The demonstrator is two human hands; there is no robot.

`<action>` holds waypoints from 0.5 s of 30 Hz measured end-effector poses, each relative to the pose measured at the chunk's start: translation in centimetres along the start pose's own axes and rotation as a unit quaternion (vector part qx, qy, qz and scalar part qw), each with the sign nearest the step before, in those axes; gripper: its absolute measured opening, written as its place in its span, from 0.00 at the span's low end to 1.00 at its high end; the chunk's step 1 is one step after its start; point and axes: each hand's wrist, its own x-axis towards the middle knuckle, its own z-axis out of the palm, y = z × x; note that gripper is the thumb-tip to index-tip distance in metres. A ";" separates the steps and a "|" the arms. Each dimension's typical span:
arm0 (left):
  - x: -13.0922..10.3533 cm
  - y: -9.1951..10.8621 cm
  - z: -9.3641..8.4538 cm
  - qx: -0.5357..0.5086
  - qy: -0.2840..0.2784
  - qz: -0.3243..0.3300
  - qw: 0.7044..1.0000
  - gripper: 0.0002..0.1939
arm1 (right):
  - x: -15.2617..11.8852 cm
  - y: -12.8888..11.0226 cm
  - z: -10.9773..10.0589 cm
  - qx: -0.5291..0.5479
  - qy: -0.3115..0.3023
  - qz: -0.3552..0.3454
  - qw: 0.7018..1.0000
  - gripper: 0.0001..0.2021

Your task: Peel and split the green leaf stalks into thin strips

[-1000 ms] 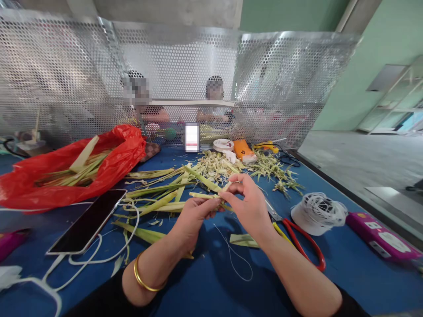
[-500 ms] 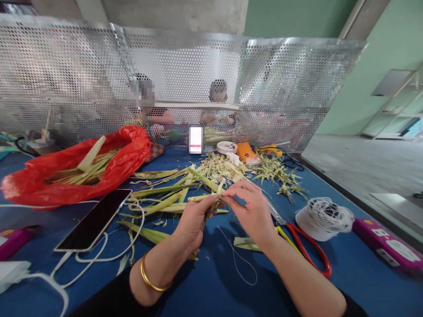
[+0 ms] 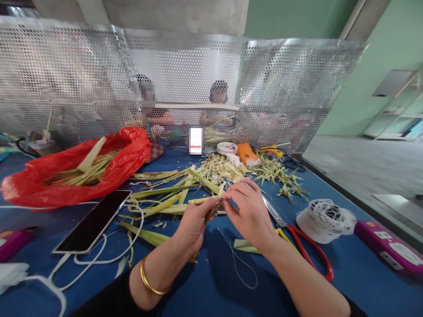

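Observation:
Thumb and fingers of my left hand (image 3: 191, 224) are closed on a small bundle of pale green leaf strips (image 3: 221, 190), a gold bangle on that wrist. My right hand (image 3: 247, 213) meets it at the top of the bundle, with thumb and forefinger pinching one of the strips. The fingers hide much of the bundle. Beyond both hands lie several long leaves (image 3: 165, 204) and a heap of leaf scraps (image 3: 220, 169). A loop of thin clear thread (image 3: 243, 268) rests between my forearms. Red-handled scissors (image 3: 327, 264) lie to the right of my right wrist.
On the left, a red plastic bag (image 3: 36, 185) holds more leaves, near a phone (image 3: 94, 222) with a white cable (image 3: 109, 262). A roll of white cord (image 3: 325, 220) and a purple box (image 3: 390, 251) stand right. Behind a perforated screen (image 3: 198, 57) sit two people.
My right fingers have shifted slightly and curled closer to the top of the leaf bundle. The left hand keeps its hold almost unmoved.

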 end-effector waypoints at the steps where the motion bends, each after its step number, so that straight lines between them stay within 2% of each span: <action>1: 0.0 -0.1 -0.1 0.002 -0.003 0.002 1.000 0.08 | 0.0 0.1 0.0 0.009 0.001 0.001 1.000 0.06; 5: 0.0 -0.2 -0.1 0.004 -0.007 0.008 1.000 0.08 | 0.1 0.3 -0.1 0.032 0.000 0.004 0.999 0.06; 12: -0.2 -0.2 0.2 -0.016 0.020 -0.017 1.000 0.07 | 0.3 0.1 -0.3 0.019 -0.025 -0.018 0.999 0.07; 15: -0.3 -0.3 0.2 0.003 0.010 0.000 1.000 0.08 | 0.3 0.3 -0.3 0.061 -0.026 0.007 0.998 0.07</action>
